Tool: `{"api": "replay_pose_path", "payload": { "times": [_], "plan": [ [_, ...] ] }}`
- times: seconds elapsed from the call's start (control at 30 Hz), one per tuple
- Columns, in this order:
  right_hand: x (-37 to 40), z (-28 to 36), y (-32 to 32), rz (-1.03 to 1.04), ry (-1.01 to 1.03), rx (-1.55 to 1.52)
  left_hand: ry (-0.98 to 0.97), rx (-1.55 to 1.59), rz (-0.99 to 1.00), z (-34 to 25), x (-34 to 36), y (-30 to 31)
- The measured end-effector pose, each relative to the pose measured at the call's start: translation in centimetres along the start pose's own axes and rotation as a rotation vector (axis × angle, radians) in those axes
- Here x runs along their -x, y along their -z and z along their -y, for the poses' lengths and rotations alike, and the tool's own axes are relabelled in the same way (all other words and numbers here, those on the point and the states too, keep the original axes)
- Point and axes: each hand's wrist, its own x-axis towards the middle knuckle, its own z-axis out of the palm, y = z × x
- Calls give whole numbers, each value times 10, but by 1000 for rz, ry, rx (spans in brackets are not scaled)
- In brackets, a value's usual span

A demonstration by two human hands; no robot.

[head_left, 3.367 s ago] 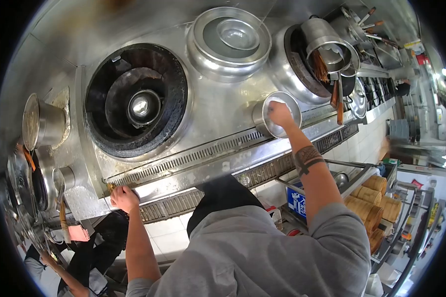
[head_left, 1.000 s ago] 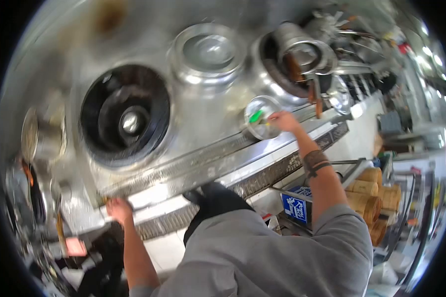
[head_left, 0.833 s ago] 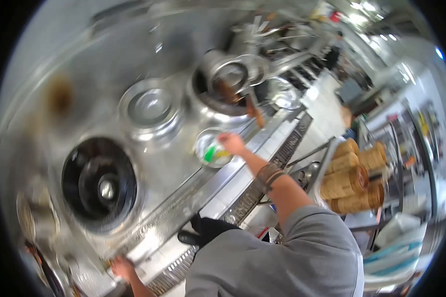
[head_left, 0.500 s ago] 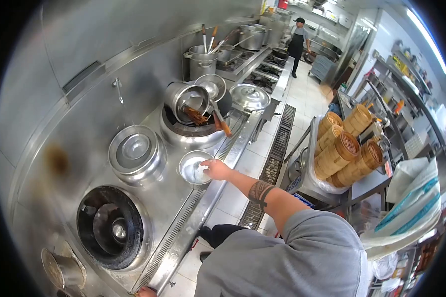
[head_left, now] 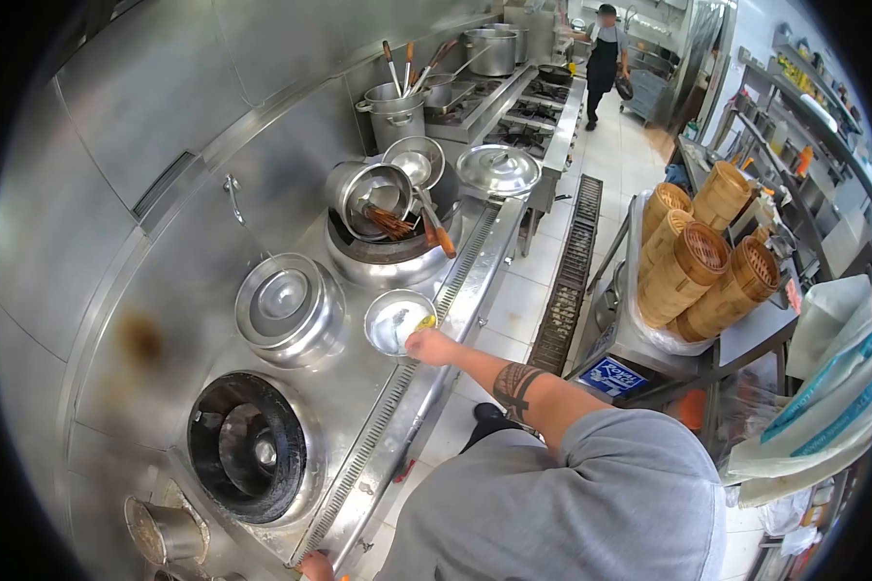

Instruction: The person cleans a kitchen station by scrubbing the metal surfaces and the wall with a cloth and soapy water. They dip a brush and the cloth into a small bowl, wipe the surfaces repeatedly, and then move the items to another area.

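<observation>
My right hand (head_left: pixel 429 347) is at the near right rim of a round metal bowl (head_left: pixel 386 308) standing on the steel range top. Its fingers are closed on a small yellow sponge-like pad (head_left: pixel 427 322), mostly hidden by the hand. Whitish, soapy-looking liquid lies in the bowl. My left hand (head_left: pixel 315 565) rests at the range's front edge at the bottom of the view; only part of it shows and its fingers are hard to make out.
Left of the bowl are a lidded metal pot (head_left: pixel 289 308) and a black wok burner (head_left: pixel 247 447). Behind it, metal pots with a bamboo brush (head_left: pixel 389 223) sit on another burner. Bamboo steamers (head_left: pixel 686 271) are stacked at right. A person (head_left: pixel 606 68) stands down the aisle holding a pan.
My right hand has drawn back from inside the bowl to its rim, and the yellow pad now shows at its fingers. The camera view has shifted. The person in the aisle has come closer.
</observation>
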Motion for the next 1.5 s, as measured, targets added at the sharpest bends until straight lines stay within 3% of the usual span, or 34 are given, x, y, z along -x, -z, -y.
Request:
{"api": "replay_pose_path", "payload": {
  "times": [0.13, 0.2, 0.33, 0.4, 0.6, 0.67, 0.8, 0.83, 0.9, 0.97, 1.03, 1.07, 1.13, 1.17, 1.23, 1.27, 1.33, 1.43, 1.5],
  "plan": [
    [-5, -1, -4, -17, 61, -68, -18, 101, 22, -25, 13, 12],
    [-13, -15, -10, -83, 205, -33, -18, 138, 34, -42, 17, 15],
    [-22, -40, -12, -11, 293, 26, -113, 138, 18, -80, 24, 5],
    [-31, -62, -10, -120, 446, 292, -81, 293, 9, -109, 26, 5],
    [-44, -67, 16, 182, 613, 288, -31, 436, -48, -200, 85, 23],
    [-46, -74, 13, 58, 647, 123, 58, 418, 4, -207, 112, 20],
    [-55, -66, 24, 263, 592, 109, 187, 349, 187, -190, 187, -11],
    [-55, -67, 27, 311, 617, 105, 274, 456, 251, -185, 209, -19],
    [-57, -62, 24, 246, 545, -32, 290, 485, 357, -179, 255, -21],
    [-66, -56, 23, 64, 707, 17, 338, 365, 468, -167, 293, -34],
    [-89, -75, 14, 4, 845, 226, 160, 218, 565, -137, 321, -73],
    [-92, -71, 9, 35, 878, 209, 159, 218, 586, -136, 334, -72],
    [-97, -55, 9, 112, 752, 742, 243, 194, 663, -144, 335, -67],
    [-103, -39, 9, 126, 780, 738, 37, 111, 568, -127, 340, -92],
    [-115, -6, 6, 629, 358, 837, 73, 176, 503, -145, 330, -70],
    [-121, -4, -1, 685, 278, 807, 85, 191, 502, -158, 321, -58],
    [-129, -14, -16, 606, 311, 842, 234, 298, 484, -179, 298, -35],
    [-153, -32, -35, 484, 386, 870, 99, 426, 370, -168, 275, -61],
    [-186, -50, -53, 448, 326, 863, 222, 484, 356, -175, 260, -45]
  ]
}}
